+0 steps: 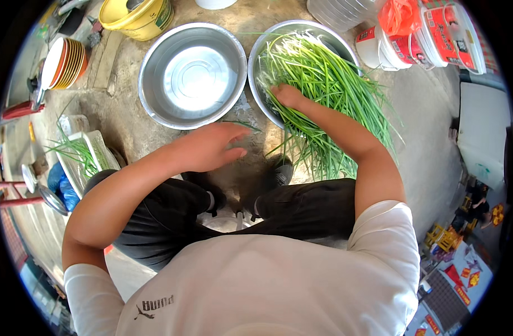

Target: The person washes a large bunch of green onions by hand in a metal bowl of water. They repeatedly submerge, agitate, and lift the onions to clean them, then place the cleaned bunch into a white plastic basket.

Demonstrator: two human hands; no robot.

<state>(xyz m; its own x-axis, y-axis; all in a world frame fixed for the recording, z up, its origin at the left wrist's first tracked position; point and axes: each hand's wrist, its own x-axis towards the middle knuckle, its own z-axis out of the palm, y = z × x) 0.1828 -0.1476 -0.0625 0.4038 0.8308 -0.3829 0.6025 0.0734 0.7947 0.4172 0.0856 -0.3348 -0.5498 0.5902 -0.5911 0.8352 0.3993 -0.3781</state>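
Note:
A big heap of green chives or thin scallions (336,84) fills the right metal basin (263,90) and hangs over its rim toward the ground. My right hand (288,96) reaches into the basin at the heap's left edge; its fingers are partly hidden, so its grip is unclear. My left hand (223,147), slightly blurred, hovers below the left metal basin (193,75) with fingers apart and nothing held. That basin stands close beside the other and seems to hold clear water. A few green stalks (244,125) show just beyond the left fingers.
A white plastic basket (99,147) with some green stalks sits at left. Stacked orange-rimmed bowls (67,63) and a yellow bucket (134,21) stand at upper left. Labelled white buckets (433,42), one bearing a red plastic bag (399,17), are at upper right. My shoes stand below the basins.

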